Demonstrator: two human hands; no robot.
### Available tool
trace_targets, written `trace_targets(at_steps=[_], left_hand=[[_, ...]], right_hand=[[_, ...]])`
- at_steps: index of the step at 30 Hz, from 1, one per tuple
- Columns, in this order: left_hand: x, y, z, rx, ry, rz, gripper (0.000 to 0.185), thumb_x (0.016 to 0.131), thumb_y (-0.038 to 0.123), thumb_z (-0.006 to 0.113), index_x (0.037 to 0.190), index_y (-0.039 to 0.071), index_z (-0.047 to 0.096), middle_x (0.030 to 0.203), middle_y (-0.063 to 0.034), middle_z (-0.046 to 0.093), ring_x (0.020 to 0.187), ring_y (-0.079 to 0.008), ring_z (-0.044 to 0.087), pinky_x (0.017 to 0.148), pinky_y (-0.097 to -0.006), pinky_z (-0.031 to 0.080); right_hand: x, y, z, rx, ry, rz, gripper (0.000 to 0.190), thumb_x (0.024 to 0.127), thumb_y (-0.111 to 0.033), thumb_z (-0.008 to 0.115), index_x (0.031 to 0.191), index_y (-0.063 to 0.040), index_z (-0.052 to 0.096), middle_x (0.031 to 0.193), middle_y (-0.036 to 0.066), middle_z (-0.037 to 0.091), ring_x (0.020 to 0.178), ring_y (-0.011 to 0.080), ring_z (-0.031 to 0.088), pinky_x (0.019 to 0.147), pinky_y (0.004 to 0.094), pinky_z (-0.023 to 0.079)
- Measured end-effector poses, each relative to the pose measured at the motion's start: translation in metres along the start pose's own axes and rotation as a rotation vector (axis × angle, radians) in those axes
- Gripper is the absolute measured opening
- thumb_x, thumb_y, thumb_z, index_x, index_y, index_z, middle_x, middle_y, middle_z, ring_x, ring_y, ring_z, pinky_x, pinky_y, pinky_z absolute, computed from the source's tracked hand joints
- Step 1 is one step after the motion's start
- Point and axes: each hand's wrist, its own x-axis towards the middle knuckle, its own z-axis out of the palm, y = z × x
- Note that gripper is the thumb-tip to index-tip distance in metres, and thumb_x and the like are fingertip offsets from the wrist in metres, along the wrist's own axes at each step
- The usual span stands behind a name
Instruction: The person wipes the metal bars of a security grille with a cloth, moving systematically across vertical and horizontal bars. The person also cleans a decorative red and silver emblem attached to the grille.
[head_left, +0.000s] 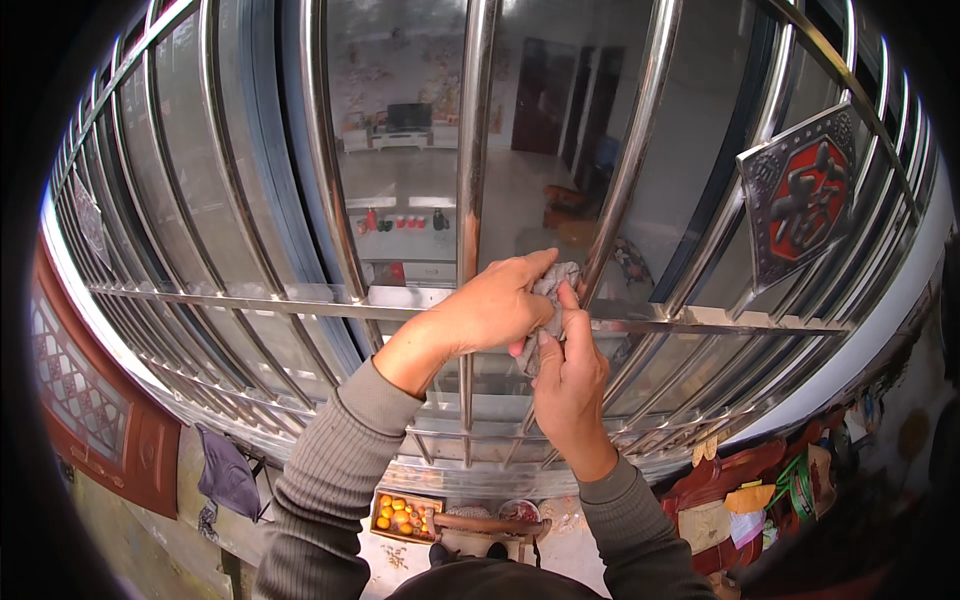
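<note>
A crumpled grey cloth (551, 322) is bunched between my two hands, in front of a window grille of shiny metal bars. My left hand (495, 304) grips it from the left, with the index finger stretched along its top. From below, my right hand (574, 375) pinches the cloth between thumb and fingers. Both hands are at the height of a horizontal metal rail (720, 319), close to an upright bar (630, 150). Whether the cloth touches the rail is hidden by the hands. Another upright bar (469, 210) stands just beyond my left hand.
Behind the grille is window glass (405, 75) with a room visible. A metal plaque (806, 195) with a red centre is fixed at right. Below are a box of orange fruit (401, 517), a wooden rail (487, 523), a carved bench (712, 495) bearing cloths, and a brown door (105, 420).
</note>
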Motion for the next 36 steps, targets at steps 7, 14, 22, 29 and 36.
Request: trace_targets(at_steps=[7,14,22,29,36], left_hand=[[0.002,-0.033,0.007,0.275,0.092,0.291,0.086,0.090,-0.006,0.080,0.166,-0.009,0.042,0.105,-0.0076,0.075,0.079,-0.0162,0.071,0.076,-0.0305,0.059],[0.017,-0.006,0.056,0.494,0.410,0.185,0.068,0.080,0.007,0.095,0.140,-0.001,0.065,0.096,-0.0232,0.077,0.090,-0.0435,0.076,0.081,-0.0439,0.059],[0.006,-0.026,0.090,0.656,0.755,0.220,0.057,0.081,0.001,0.091,0.132,0.000,0.068,0.112,-0.0204,0.068,0.095,-0.0459,0.071,0.080,-0.0472,0.057],[-0.037,-0.031,0.060,0.646,0.711,0.356,0.058,0.087,-0.016,0.076,0.141,-0.002,0.061,0.123,-0.0199,0.076,0.116,-0.0356,0.077,0.095,-0.0397,0.060],[0.003,-0.026,0.078,0.558,0.832,0.439,0.081,0.091,0.002,0.085,0.159,-0.006,0.041,0.121,-0.0207,0.075,0.120,-0.0395,0.068,0.109,-0.0464,0.051]], right_hand=[[-0.048,0.019,-0.033,0.151,0.078,-0.066,0.032,0.110,0.003,0.057,0.139,0.007,0.068,0.142,0.027,0.071,0.098,0.0234,0.080,0.073,0.0316,0.062],[-0.109,0.055,-0.058,0.232,-0.125,0.361,0.024,0.112,-0.005,0.060,0.127,-0.001,0.078,0.108,0.011,0.081,0.076,0.0127,0.075,0.063,0.0267,0.054],[-0.119,0.060,-0.052,0.302,-0.310,0.438,0.022,0.109,-0.003,0.061,0.124,-0.001,0.076,0.102,0.013,0.080,0.076,0.0173,0.076,0.070,0.0305,0.058],[-0.120,0.066,-0.067,0.275,-0.347,0.382,0.022,0.108,-0.002,0.061,0.124,-0.001,0.076,0.103,0.013,0.081,0.076,0.0205,0.078,0.070,0.0320,0.059],[-0.149,0.087,-0.077,0.220,-0.357,0.436,0.020,0.106,-0.002,0.063,0.121,-0.001,0.077,0.104,0.015,0.082,0.076,0.0209,0.079,0.069,0.0332,0.059]])
